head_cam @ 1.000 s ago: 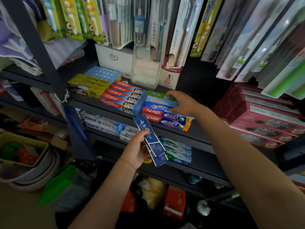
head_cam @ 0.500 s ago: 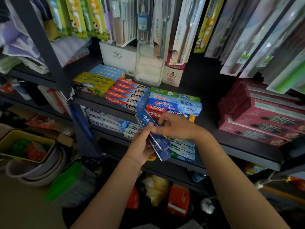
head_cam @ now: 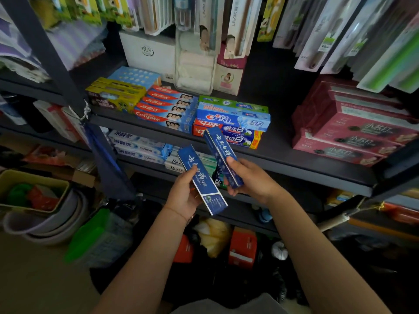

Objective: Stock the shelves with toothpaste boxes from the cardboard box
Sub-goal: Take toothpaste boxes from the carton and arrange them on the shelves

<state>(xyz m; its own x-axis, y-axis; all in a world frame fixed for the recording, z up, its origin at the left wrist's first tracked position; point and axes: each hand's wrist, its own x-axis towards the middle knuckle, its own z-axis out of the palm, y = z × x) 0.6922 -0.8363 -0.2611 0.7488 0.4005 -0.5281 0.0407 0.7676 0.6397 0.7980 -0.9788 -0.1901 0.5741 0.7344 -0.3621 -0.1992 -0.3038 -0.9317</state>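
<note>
Head view: one wide look down at a dark shop shelf, both bare arms reaching in from the near edge
Left hand [head_cam: 184,193]: fingers curled round a dark blue toothpaste box [head_cam: 201,180]; thumb lying on its printed face; the box slants from far-left to near-right, its near end jutting past the palm
Right hand [head_cam: 248,179]: clamped on a second dark blue box [head_cam: 223,156], thumb on top and fingers wrapped beneath; this box tilts the same way, its far end up against the front edge of the middle shelf [head_cam: 294,141]
The two boxes: side by side, close but apart; both off the shelf, held in front of it
Middle shelf, centre: a blue Crest box [head_cam: 233,117] lying on top of red-and-blue boxes [head_cam: 235,134]; a green-topped box just behind it
Middle shelf, left: red Colgate boxes [head_cam: 167,107] stacked in a stepped row; yellow boxes [head_cam: 116,95] just left of those; a pale blue pack behind
Middle shelf, right: dark pink boxes [head_cam: 353,130] piled well apart from the Crest stack, bare dark shelf between
Far above: toothbrush packs [head_cam: 235,26] hanging in a row; a white box [head_cam: 149,53] at the back
Lower shelf: white-and-blue boxes [head_cam: 138,146] lying flat, partly behind the hands
Floor, left: a yellow-rimmed basket [head_cam: 34,191] resting in stacked basins; green plastic item beside it
Cardboard box: I cannot tell where it is from here
</note>
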